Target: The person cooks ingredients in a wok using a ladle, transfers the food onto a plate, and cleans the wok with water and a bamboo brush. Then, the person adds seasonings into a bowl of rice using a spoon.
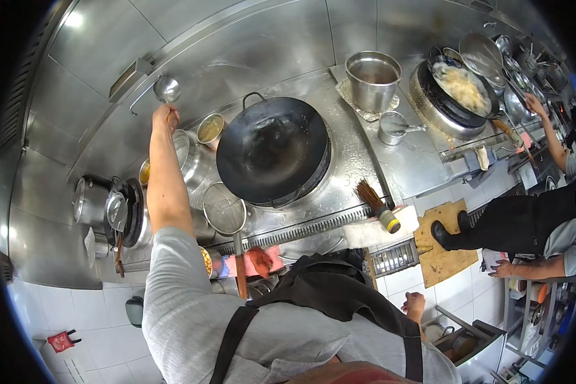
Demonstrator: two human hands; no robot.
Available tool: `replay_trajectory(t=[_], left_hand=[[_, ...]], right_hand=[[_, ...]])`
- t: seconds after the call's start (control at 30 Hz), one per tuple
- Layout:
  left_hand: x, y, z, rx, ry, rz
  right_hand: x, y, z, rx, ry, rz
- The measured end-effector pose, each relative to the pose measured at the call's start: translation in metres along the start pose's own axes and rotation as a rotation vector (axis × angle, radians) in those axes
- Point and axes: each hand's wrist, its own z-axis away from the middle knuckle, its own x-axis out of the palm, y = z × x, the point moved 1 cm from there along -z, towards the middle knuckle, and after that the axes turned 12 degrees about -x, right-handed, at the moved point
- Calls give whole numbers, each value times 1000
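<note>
My left arm stretches forward to the upper left. My left hand (165, 118) is closed around the handle of a metal ladle (167, 89), its round bowl raised near the steel back wall. Just below that hand stand a steel pot (184, 148) and a small container of yellowish liquid (210, 128). A large black wok (272, 150) sits on the burner to the right of my left arm, with only a wet sheen inside. Low at my right side is my right hand (415, 304), its fingers curled and nothing visible in them.
A wire strainer (224, 208) lies by the wok's near left edge, and a bamboo brush (377, 206) lies at the right. Farther right are a steel stockpot (373, 80) and another wok with frothing food (462, 89). A co-worker's hand (535, 104) is beside it.
</note>
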Motion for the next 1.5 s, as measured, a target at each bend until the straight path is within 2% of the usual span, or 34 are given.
replay_trajectory(t=[0.07,0.13,0.2,0.27,0.33,0.4,0.47,0.53,0.6,0.67,0.8,0.87,0.9,0.97,1.03,1.1,1.13,1.2,1.23,1.27,1.33,1.37,1.43,1.47,1.5], left_hand=[[-17,-27,-1,-8,-63,134],[-33,-55,7,-70,-62,422],[-54,-81,5,-102,-130,441],[-74,-105,14,-70,-335,610],[-93,-125,28,-60,-377,656],[-109,-148,52,-6,-546,794],[-124,-175,66,1,-623,783],[-126,-197,101,-33,-600,798],[-131,-221,134,-104,-629,789],[-113,-239,179,-65,-557,666],[-92,-293,223,-193,-782,662],[-83,-316,240,-274,-804,631],[-75,-319,256,-290,-805,647],[-59,-330,288,-307,-840,681],[-51,-348,301,-309,-883,701],[-45,-377,304,-404,-957,482],[-43,-375,312,-410,-970,489],[-41,-364,329,-398,-946,-31],[-39,-376,325,-274,-997,-204],[-40,-348,334,-98,-973,-633],[-42,-352,328,-8,-1205,-563],[-41,-342,322,8,-1233,-559],[-42,-319,310,64,-1065,-900],[-38,-320,292,334,-967,-836],[-32,-323,279,475,-746,-823]], right_hand=[[-7,-15,24,-13,-45,134],[-11,-34,43,-51,-50,193],[-14,-38,51,-57,-105,259],[-13,-21,36,-85,-152,355],[-11,-26,26,-148,-142,338],[-6,-46,18,-322,-106,369],[-2,-114,37,-521,-55,435],[14,-148,34,-797,-15,481],[40,-206,59,-959,-65,360],[68,-272,106,-992,-265,180],[149,-345,168,-1523,-582,2],[187,-364,190,-1582,-718,-11],[202,-370,196,-1586,-723,-14],[224,-372,203,-1294,-1003,359],[221,-366,208,-1261,-957,357],[223,-335,190,-1242,-865,246],[215,-328,184,-1237,-852,256],[193,-318,171,-1349,-725,418],[176,-312,168,-1310,-710,476],[158,-304,167,-1269,-690,528],[119,-276,160,-1306,-608,441],[99,-263,160,-1291,-535,408],[64,-237,163,-1184,-427,372],[50,-225,164,-1093,-384,362],[43,-205,159,-1004,-302,338]])
